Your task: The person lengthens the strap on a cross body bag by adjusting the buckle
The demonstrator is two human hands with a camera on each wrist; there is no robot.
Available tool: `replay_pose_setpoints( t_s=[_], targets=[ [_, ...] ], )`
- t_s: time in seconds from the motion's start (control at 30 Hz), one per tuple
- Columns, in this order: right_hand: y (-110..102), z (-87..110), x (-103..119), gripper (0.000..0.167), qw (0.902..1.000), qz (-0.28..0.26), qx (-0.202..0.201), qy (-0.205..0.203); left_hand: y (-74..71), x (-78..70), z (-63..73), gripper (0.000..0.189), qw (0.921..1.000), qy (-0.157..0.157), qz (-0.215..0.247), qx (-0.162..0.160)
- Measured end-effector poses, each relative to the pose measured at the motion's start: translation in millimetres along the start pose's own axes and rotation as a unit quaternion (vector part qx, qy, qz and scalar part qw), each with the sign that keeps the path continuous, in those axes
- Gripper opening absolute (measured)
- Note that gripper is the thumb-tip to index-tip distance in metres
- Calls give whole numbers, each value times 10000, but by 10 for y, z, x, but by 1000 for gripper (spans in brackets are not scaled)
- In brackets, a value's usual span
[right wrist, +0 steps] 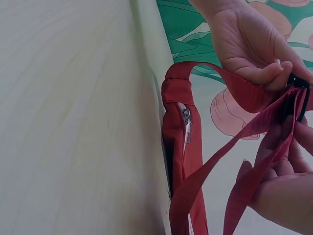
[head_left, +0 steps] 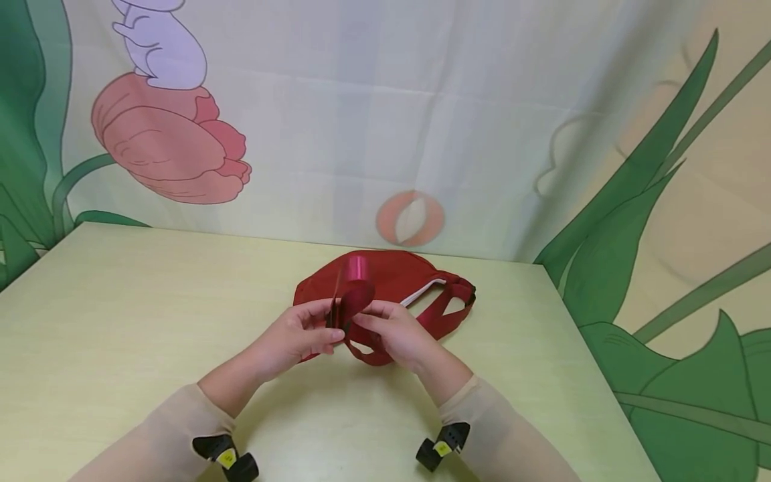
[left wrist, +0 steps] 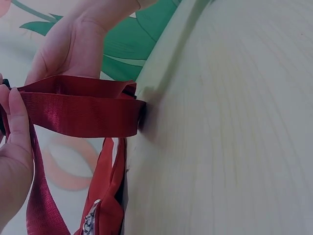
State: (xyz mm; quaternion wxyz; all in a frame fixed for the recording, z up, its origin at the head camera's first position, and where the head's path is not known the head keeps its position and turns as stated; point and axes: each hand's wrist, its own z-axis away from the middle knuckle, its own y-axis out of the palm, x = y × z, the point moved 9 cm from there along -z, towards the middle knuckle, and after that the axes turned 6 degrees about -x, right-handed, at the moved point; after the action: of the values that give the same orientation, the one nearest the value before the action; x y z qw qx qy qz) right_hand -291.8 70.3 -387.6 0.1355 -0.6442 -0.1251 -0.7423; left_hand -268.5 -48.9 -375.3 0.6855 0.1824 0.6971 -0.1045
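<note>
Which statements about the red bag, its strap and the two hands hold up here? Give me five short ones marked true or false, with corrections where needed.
1. The bag rests on the table. True.
2. The left hand and right hand both hold the strap. True.
3. The strap is bright blue. False: it is red.
4. The two hands are spread wide apart. False: they are close together, with their fingers at the strap.
5. A metal zipper pull shows on the bag. True.
</note>
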Motion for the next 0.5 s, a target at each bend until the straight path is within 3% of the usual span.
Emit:
replay_pose_setpoints(
  t_s=[0.5],
  targets=[
    [-37,12,-23,25,9998,45,-130,138,-14,7,11,53,10000,-39,-49,-61]
  ],
)
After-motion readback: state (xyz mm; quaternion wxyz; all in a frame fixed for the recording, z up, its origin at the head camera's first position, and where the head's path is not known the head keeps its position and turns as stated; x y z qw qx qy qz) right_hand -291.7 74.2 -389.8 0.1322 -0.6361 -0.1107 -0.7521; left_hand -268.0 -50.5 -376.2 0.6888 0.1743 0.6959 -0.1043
